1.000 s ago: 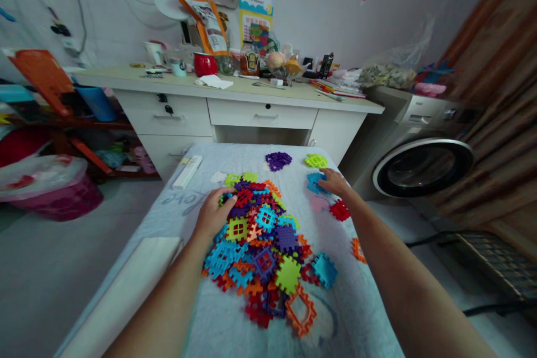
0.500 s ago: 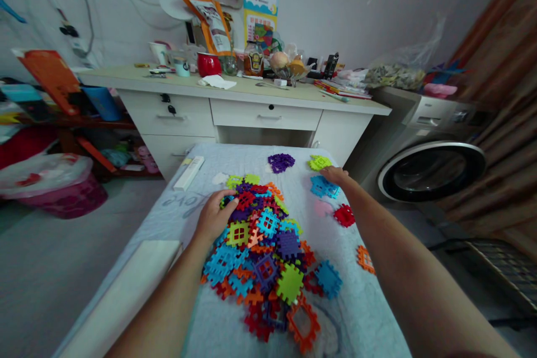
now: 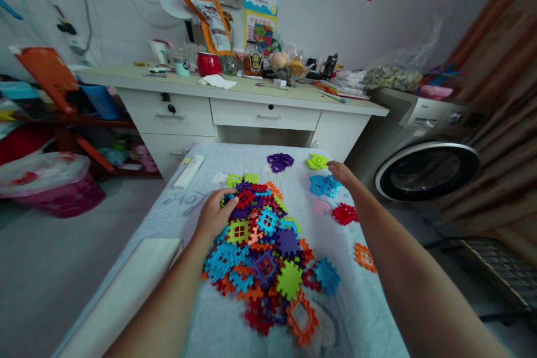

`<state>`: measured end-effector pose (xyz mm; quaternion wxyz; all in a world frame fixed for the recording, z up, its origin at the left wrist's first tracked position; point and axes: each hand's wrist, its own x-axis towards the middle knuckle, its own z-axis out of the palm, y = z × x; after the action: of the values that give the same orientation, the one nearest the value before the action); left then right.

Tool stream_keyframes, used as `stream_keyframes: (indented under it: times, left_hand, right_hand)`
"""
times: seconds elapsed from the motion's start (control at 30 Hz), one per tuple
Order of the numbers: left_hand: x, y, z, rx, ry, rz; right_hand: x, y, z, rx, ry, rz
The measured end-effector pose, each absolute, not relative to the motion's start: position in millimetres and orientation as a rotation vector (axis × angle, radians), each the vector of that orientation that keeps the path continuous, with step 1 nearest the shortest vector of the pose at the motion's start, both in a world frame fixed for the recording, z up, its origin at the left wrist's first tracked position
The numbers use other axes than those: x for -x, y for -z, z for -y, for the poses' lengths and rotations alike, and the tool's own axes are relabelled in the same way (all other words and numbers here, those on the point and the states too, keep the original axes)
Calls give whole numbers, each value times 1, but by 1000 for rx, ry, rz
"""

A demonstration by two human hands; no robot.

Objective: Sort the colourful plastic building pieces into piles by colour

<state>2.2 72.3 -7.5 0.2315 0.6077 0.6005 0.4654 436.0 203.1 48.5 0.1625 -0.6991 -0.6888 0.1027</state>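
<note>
My left hand [image 3: 216, 212] rests on the left edge of a heaped pile of notched plastic building pieces [image 3: 251, 240] in several colours. Its thumb stands apart from the fingers, and no piece shows gripped in it. On the far right of the cloth, my right hand [image 3: 340, 172] hovers beside a small lime-green group of pieces [image 3: 317, 161], fingers loosely stretched, with nothing visible in them. Just below that hand lie blue pieces [image 3: 323, 185]. Nearer me are red pieces [image 3: 344, 213] and an orange window piece [image 3: 364, 257]. A purple group [image 3: 281, 162] sits at the far middle.
A pale cloth [image 3: 168, 224] covers the table. A white bar-shaped object [image 3: 188, 172] lies at its far left, and a long white board [image 3: 130, 285] along the near left. Behind stands a white desk [image 3: 264, 114] with jars and papers. A washing machine [image 3: 419, 145] is at right.
My right hand has drawn back slightly to the right, uncovering more of the blue and lime-green pieces. My left hand stays at the pile. The view has shifted a little.
</note>
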Motion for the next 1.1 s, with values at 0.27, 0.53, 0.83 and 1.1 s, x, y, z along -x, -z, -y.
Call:
stream_keyframes:
  times: [0.27, 0.53, 0.83, 1.1]
  left_hand:
    - [-2, 12, -74, -1675, -1269, -1638]
    - [0, 15, -75, -1678, -1265, -1643]
    - [-2, 12, -72, -1673, -1267, -1655]
    - [-4, 10, -71, -1659, -1238, -1665]
  right_hand:
    - [-472, -43, -135, 1938, -456, 1588]
    - [-462, -48, -48, 2122, -437, 1925]
    - [-436, -26, -17, 2193, -218, 2017]
    - [-440, -39, -1, 2154, -304, 2000]
